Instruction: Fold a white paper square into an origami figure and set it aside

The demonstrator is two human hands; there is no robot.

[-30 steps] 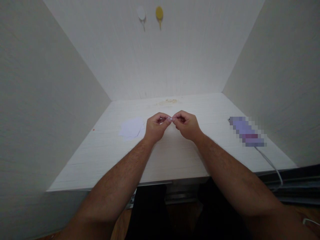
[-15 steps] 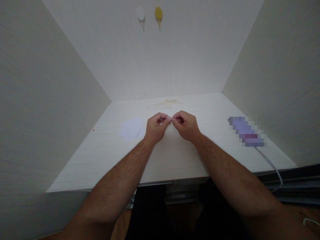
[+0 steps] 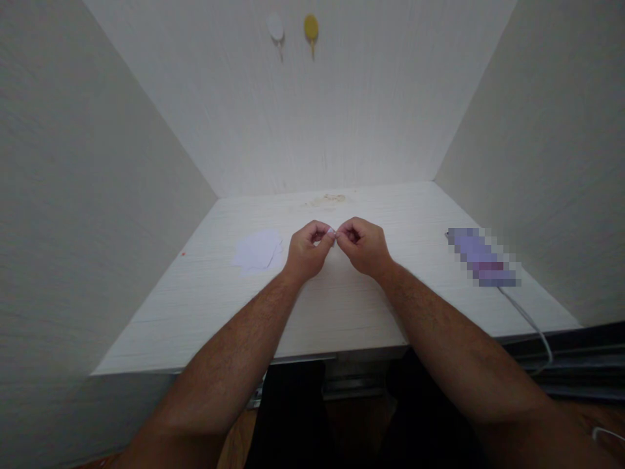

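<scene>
Over the middle of the white desk [image 3: 336,312], my left hand [image 3: 307,249] and my right hand [image 3: 364,244] meet at the fingertips. Both are closed in a pinch, thumb against forefinger. A tiny whitish piece [image 3: 332,232], which looks like paper, shows between the fingertips; most of it is covered by the fingers. Left of my left hand, several white paper sheets [image 3: 258,249] lie loosely overlapped on the desk.
A blurred-out purplish device [image 3: 478,257] lies at the right, with a white cable [image 3: 530,319] running over the desk's front edge. White [image 3: 275,27] and yellow hooks [image 3: 311,27] hang on the back wall. Side walls enclose the desk. A brownish mark [image 3: 333,198] is near the back.
Both hands stay pinched together in nearly the same place, shifted very slightly right in the view. The sheets and the device have not moved.
</scene>
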